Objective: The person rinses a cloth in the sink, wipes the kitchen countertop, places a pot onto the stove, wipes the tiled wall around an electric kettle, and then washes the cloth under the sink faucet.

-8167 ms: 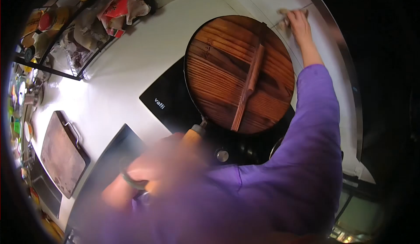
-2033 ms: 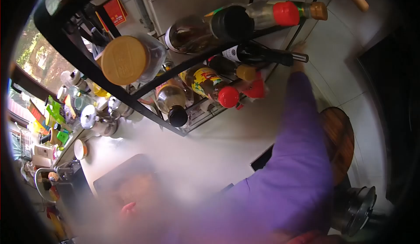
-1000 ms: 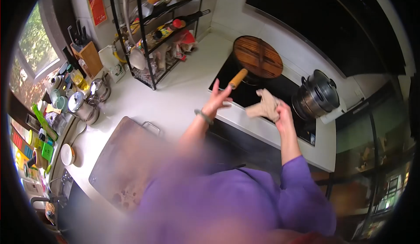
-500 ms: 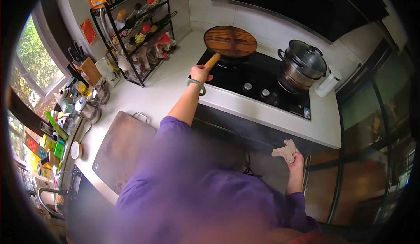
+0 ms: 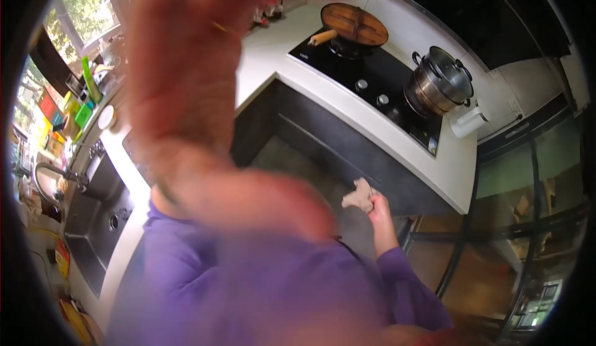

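Note:
My left hand (image 5: pixel 192 91) is large and blurred, close to the camera, with its thumb and fingers spread apart and nothing between them. Low at the right, in front of the dark cabinet, my right hand (image 5: pixel 380 209) is closed on a crumpled beige cloth (image 5: pixel 359 196), which hangs out from the fingers. On the black stove (image 5: pixel 347 70) rests a wok with a round wooden lid (image 5: pixel 354 23); its wooden handle (image 5: pixel 323 37) points left, with no hand on it. A steel steamer pot with a glass lid (image 5: pixel 439 82) stands on the right burner.
A white kettle (image 5: pixel 470 122) stands right of the pot. At the left are a sink (image 5: pixel 102 222) with a faucet (image 5: pixel 53 167), a small bowl (image 5: pixel 107 117) and crowded items by the window. The white counter edge (image 5: pixel 372 135) runs along the stove; glass doors (image 5: pixel 509 209) are at the right.
My left hand has let go of the wok handle and come up close to the camera, opening. My right hand still holds the cloth. The view has shifted, bringing the sink into sight.

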`<action>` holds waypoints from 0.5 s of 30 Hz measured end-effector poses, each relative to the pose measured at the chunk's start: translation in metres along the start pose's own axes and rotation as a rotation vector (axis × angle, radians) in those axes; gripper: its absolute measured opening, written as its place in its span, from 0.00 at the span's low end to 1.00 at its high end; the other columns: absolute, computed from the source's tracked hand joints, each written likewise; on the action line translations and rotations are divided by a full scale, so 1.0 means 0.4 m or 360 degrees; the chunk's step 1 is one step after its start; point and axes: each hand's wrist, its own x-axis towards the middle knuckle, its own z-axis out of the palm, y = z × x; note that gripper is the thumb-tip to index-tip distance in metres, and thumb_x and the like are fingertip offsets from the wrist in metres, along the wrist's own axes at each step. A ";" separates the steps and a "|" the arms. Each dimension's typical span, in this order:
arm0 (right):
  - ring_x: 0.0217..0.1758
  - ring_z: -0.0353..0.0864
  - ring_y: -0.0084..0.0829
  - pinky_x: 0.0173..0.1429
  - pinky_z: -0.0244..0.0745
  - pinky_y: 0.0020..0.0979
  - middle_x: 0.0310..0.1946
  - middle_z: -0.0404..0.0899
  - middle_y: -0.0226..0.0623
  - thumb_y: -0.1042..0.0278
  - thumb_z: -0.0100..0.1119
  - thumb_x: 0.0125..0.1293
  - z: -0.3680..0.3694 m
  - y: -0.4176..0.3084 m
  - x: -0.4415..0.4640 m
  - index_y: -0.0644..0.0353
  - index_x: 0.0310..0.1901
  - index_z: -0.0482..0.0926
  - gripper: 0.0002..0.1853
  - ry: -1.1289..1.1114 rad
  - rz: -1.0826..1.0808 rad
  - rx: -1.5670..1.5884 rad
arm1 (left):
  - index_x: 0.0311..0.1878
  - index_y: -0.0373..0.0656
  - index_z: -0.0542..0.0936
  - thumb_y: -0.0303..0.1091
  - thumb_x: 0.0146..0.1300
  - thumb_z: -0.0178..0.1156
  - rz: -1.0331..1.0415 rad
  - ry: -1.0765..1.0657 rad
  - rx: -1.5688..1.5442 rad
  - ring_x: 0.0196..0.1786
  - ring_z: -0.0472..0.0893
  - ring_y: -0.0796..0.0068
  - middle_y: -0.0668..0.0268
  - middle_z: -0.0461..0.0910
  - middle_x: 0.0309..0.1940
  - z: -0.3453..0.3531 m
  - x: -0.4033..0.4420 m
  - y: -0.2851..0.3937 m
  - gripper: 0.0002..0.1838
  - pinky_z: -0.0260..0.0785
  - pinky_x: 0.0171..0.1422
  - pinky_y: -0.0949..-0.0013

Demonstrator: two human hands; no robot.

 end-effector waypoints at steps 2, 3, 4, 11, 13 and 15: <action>0.39 0.76 0.35 0.45 0.73 0.32 0.39 0.76 0.41 0.85 0.41 0.41 0.096 -0.004 -0.050 0.68 0.41 0.74 0.22 0.0104 -0.0064 -0.0237 | 0.64 0.35 0.57 0.47 0.50 0.63 0.0103 -0.0039 0.0047 0.54 0.71 0.59 0.51 0.68 0.55 -0.023 -0.013 0.090 0.43 0.59 0.61 0.58; 0.39 0.76 0.35 0.45 0.73 0.32 0.39 0.76 0.41 0.85 0.41 0.41 0.140 0.010 -0.032 0.68 0.41 0.74 0.22 0.0086 -0.0104 -0.0226 | 0.64 0.35 0.57 0.47 0.50 0.63 0.0132 -0.0050 0.0050 0.54 0.71 0.59 0.51 0.68 0.55 -0.041 -0.021 0.123 0.42 0.60 0.61 0.58; 0.38 0.76 0.34 0.45 0.73 0.31 0.37 0.76 0.40 0.85 0.41 0.41 0.162 0.042 -0.020 0.68 0.41 0.74 0.21 0.0041 -0.0161 -0.0204 | 0.64 0.34 0.57 0.47 0.51 0.63 0.0137 -0.0045 0.0049 0.54 0.71 0.60 0.51 0.68 0.54 -0.060 -0.037 0.151 0.42 0.60 0.61 0.58; 0.40 0.77 0.30 0.44 0.73 0.29 0.37 0.77 0.39 0.86 0.40 0.41 0.368 0.187 -0.226 0.67 0.42 0.74 0.23 -0.0204 -0.0003 -0.0326 | 0.64 0.34 0.57 0.45 0.52 0.62 0.0080 0.0089 0.0007 0.51 0.73 0.61 0.51 0.69 0.53 -0.236 -0.093 0.258 0.41 0.62 0.59 0.59; 0.40 0.77 0.30 0.44 0.73 0.28 0.38 0.77 0.39 0.86 0.40 0.41 0.379 0.202 -0.258 0.68 0.43 0.74 0.23 -0.0191 0.0038 -0.0380 | 0.64 0.33 0.57 0.45 0.52 0.61 0.0067 0.0131 -0.0008 0.50 0.73 0.61 0.51 0.69 0.53 -0.253 -0.084 0.252 0.40 0.62 0.59 0.59; 0.40 0.77 0.31 0.44 0.73 0.27 0.38 0.77 0.39 0.86 0.40 0.41 0.341 0.189 -0.225 0.68 0.43 0.73 0.23 -0.0187 0.0000 -0.0367 | 0.64 0.33 0.57 0.44 0.53 0.61 0.0085 0.0178 -0.0052 0.50 0.74 0.61 0.51 0.70 0.52 -0.240 -0.056 0.242 0.40 0.63 0.58 0.59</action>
